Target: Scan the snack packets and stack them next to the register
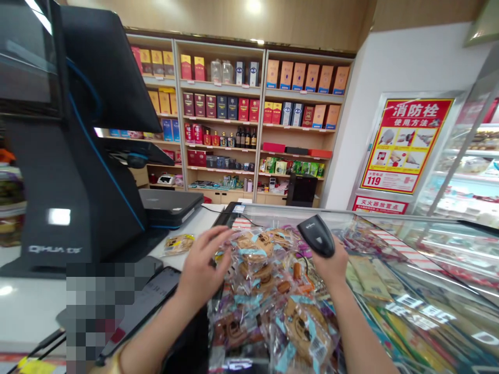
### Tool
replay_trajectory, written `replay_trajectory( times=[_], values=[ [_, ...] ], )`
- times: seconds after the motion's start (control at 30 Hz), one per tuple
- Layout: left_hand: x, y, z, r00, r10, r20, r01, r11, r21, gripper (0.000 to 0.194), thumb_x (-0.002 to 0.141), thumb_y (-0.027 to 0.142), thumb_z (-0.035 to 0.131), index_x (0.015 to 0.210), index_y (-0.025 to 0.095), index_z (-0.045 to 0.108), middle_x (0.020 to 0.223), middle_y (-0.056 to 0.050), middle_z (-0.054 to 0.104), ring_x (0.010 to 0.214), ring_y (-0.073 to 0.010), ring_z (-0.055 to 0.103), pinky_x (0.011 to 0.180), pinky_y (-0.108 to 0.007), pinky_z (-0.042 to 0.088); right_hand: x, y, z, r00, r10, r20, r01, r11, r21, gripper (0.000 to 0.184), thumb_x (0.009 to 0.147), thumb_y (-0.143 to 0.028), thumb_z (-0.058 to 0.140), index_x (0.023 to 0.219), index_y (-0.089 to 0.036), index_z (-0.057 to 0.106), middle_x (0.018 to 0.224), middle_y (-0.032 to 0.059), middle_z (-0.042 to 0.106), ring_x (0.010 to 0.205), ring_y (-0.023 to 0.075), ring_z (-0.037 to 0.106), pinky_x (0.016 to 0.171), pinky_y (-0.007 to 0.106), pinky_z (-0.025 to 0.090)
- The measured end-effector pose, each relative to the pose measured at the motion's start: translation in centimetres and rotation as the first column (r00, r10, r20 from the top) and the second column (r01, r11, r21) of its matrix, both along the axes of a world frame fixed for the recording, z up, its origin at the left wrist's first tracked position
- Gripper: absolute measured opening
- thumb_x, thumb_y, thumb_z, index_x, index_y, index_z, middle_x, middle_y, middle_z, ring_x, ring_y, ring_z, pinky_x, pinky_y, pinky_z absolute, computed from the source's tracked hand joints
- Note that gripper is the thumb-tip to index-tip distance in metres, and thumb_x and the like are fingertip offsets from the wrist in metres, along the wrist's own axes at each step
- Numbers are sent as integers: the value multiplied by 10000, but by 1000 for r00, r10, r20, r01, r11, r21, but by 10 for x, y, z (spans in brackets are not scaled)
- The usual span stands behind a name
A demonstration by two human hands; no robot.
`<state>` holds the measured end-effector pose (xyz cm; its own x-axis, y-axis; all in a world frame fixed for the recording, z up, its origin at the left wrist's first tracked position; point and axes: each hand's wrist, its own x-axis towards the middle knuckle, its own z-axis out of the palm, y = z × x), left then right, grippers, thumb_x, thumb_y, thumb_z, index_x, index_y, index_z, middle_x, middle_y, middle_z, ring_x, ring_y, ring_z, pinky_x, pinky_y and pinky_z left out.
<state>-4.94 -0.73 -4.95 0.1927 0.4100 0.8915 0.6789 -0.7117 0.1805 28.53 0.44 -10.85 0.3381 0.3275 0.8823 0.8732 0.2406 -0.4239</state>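
Observation:
My right hand (332, 262) grips a black handheld barcode scanner (317, 235), held above a heap of small snacks in clear plastic packets (259, 280). At the heap's left edge, my left hand (205, 265) has its fingers spread, next to a packet of round brown biscuits (255, 244). Whether its fingertips touch the packets I cannot tell. Nearer to me lies another clear packet (302, 327) with light blue and purple print. A single yellow-printed packet (178, 244) lies apart on the white counter, left of my left hand.
A black point-of-sale terminal (62, 197) stands at the left, with a flat black device (169, 205) behind it. A phone (152, 296) lies before it. Right of the heap, a glass-topped freezer (409, 291) holds packaged goods. Shelves (220, 88) with boxes and bottles line the back wall.

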Motion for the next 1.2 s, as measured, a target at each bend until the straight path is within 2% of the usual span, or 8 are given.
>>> replay_trajectory(
  times=[0.07, 0.17, 0.23, 0.37, 0.57, 0.73, 0.97, 1.2],
  values=[
    [-30, 30, 9, 958, 260, -118, -283, 916, -285, 432, 856, 327, 506, 1227, 138, 620, 1250, -179, 618, 1103, -291, 630, 981, -434, 487, 1, 1, -1, 1000, -4, -6, 4, 1000, 11, 341, 656, -428, 653, 884, -175, 651, 790, 83, 697, 750, 267, 651, 688, 376, 509],
    [-73, 68, 11, 773, 447, -451, -635, 563, -530, 628, 842, 484, 454, 1317, 82, 545, 1219, -256, 624, 1070, -400, 635, 888, -509, 494, 1, 1, -1, 999, 4, -33, -3, 1000, 20, 324, 640, -421, 664, 863, -187, 646, 761, 71, 693, 727, 258, 644, 672, 360, 505],
    [-91, 83, 4, 709, 434, -556, -705, 407, -580, 728, 813, 621, 424, 1254, 63, 582, 1122, -282, 660, 1037, -429, 641, 835, -501, 498, 1, 1, 0, 999, 7, -43, -6, 1000, 25, 305, 642, -420, 662, 842, -191, 640, 747, 65, 690, 705, 250, 640, 656, 349, 502],
    [-102, 97, -14, 682, 429, -592, -725, 297, -621, 743, 747, 712, 460, 1143, 113, 650, 1097, -282, 682, 1049, -440, 637, 832, -490, 481, -2, 1, 1, 999, 6, -42, -5, 1000, 23, 285, 659, -426, 643, 815, -187, 641, 733, 69, 687, 688, 248, 636, 643, 353, 502],
    [-91, 109, -20, 682, 491, -543, -708, 254, -660, 724, 704, 660, 561, 1177, 116, 626, 1181, -289, 637, 1067, -454, 623, 841, -522, 471, -7, 0, 2, 999, 15, -38, -14, 1000, 22, 312, 669, -414, 632, 877, -184, 667, 794, 83, 717, 700, 245, 638, 673, 371, 516],
    [-83, 108, -17, 779, 535, -326, -595, 467, -654, 833, 644, 449, 693, 1376, 135, 450, 1282, -249, 549, 1061, -374, 635, 827, -438, 513, -10, -5, 9, 999, 38, -39, -37, 999, 28, 246, 674, -381, 622, 835, -199, 663, 756, 61, 706, 696, 234, 631, 653, 346, 510],
    [-82, 100, -8, 881, 472, 23, -347, 679, -647, 563, 722, 258, 621, 1266, 136, 548, 1009, -117, 706, 942, -279, 678, 857, -401, 526, -14, -8, 16, 996, 63, -58, -60, 997, 47, 213, 670, -367, 629, 799, -199, 651, 716, 41, 686, 672, 217, 614, 634, 335, 501],
    [-65, 69, 16, 735, 335, 589, 12, 863, -505, 520, 711, 399, 667, 1163, 144, 628, 1108, -104, 695, 1003, -260, 672, 870, -376, 566, -17, -17, 30, 986, 163, -32, -159, 982, 106, 234, 671, -361, 637, 827, -187, 657, 745, 60, 698, 681, 227, 636, 653, 362, 520]
  ],
)
